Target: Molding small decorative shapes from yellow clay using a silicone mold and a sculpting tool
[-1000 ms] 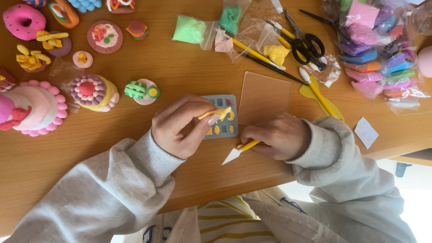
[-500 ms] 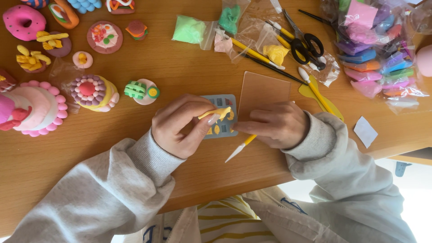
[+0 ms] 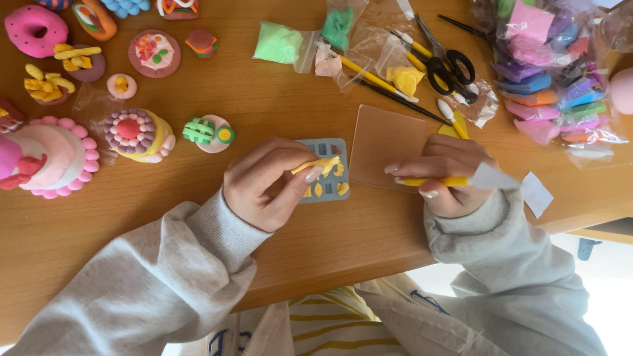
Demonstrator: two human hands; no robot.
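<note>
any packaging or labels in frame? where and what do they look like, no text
Big clear bag, top right: clay blocks in pink, purple, blue, orange.
Small clear pouch, top centre: light green clay.
Clear pouch, right of it: darker green clay.
Clear pouch, by the scissors: yellow clay.
No labels, signs or screens.

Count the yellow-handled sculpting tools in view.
4. One in the right hand; two lying crossed near the scissors at and; one right of the brown mat at. Others may hide under bags.
</note>
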